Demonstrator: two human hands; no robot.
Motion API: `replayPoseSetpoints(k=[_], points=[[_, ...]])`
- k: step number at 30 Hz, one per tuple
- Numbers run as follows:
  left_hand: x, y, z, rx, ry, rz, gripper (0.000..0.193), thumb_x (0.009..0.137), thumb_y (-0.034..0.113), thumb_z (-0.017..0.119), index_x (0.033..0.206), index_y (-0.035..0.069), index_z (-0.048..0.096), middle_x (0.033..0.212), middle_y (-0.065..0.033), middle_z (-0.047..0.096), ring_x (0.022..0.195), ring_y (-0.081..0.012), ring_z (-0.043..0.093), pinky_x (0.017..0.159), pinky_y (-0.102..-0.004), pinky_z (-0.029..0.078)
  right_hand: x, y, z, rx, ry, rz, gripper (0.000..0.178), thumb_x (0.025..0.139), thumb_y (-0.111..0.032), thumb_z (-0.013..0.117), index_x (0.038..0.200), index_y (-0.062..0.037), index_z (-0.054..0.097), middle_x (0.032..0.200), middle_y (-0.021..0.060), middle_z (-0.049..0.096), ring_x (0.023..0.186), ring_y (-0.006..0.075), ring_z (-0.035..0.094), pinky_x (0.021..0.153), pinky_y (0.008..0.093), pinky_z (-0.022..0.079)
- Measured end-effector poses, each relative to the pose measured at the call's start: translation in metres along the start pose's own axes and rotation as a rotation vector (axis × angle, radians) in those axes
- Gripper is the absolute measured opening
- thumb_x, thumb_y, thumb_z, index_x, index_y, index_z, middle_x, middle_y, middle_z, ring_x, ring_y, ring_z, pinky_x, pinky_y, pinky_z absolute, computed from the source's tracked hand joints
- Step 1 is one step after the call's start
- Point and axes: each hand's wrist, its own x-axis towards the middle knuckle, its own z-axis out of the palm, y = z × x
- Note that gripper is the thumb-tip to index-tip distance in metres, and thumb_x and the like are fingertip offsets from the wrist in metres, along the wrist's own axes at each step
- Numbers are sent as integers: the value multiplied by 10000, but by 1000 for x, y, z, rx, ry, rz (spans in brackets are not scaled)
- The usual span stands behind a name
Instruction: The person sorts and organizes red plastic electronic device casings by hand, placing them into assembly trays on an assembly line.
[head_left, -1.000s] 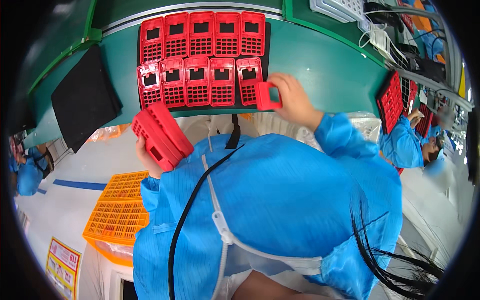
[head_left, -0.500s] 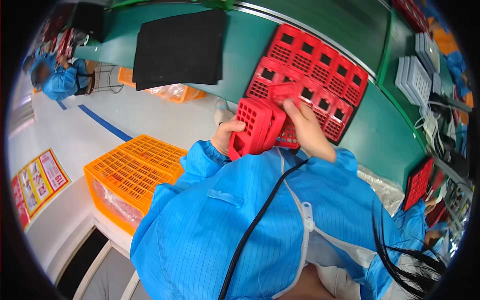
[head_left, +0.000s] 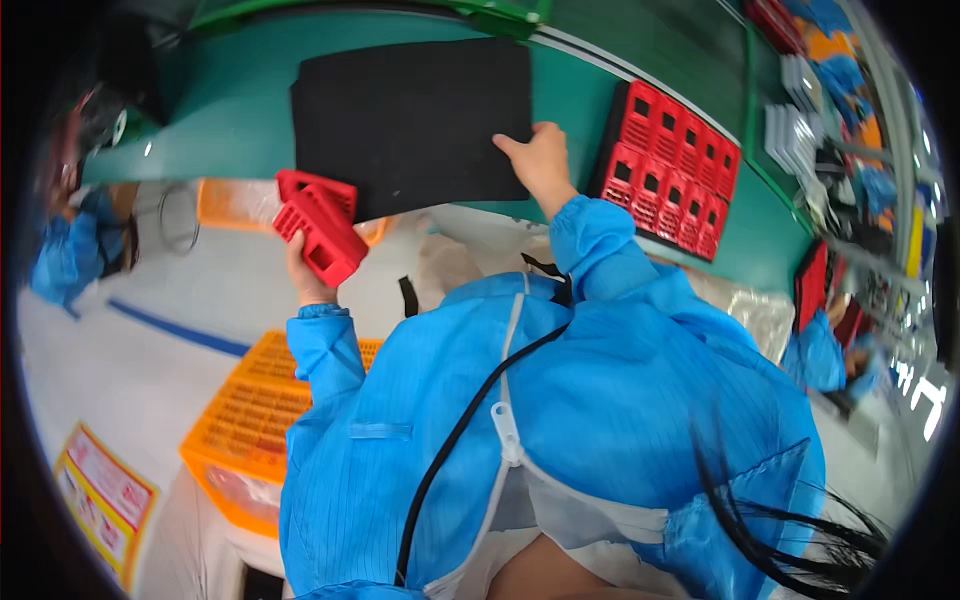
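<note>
A small stack of red plastic frames with cut-out holes is gripped by my left hand, out beyond the table's near edge. My right hand has its thumb and fingers apart at the right edge of some black flat sheets; no red frame shows in it. Whether the fingertips press on the sheets, I cannot tell. To the right of that hand, similar red frames lie in two rows on a black sheet on the green table.
An orange crate with a slatted top stands at my lower left, another orange container beyond it. Clear plastic wrap is at the table's right near edge. White trays sit farther right. Other people in blue work at both sides.
My left hand has carried the red frames leftward, away from the rows. My right hand has left the frames and moved to the black sheets. My view has shifted too.
</note>
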Motion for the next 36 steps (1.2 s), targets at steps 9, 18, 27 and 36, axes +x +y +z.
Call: replayPoseSetpoints(k=[9,18,27,36], points=[[4,26,8,-5,-240,50,683,807,430,559,1339,46,370,1261,-149,518,1106,-311,539,905,-425,478,-16,-15,-72,554,206,66,482,762,-181,724,1144,40,529,1071,223,606,1008,290,601,858,350,472],[-19,-15,111,118,-374,-2,667,792,445,565,1289,35,394,1165,-163,561,963,-322,609,763,-428,556,-2,239,-255,814,504,271,386,807,-165,702,1113,46,597,961,99,644,852,166,600,767,263,465],[-111,-161,225,89,-227,-313,619,738,391,633,1215,28,479,1098,-153,603,946,-296,604,825,-396,516,23,334,-239,42,551,253,400,826,-276,661,1097,11,594,992,168,620,898,271,593,815,337,455],[-139,-205,307,218,-517,-636,614,717,309,657,1228,15,486,1079,-161,621,930,-276,624,758,-358,546,0,162,-242,1322,-685,228,430,919,-309,543,1273,-71,497,1211,140,549,1111,236,538,845,344,491]])
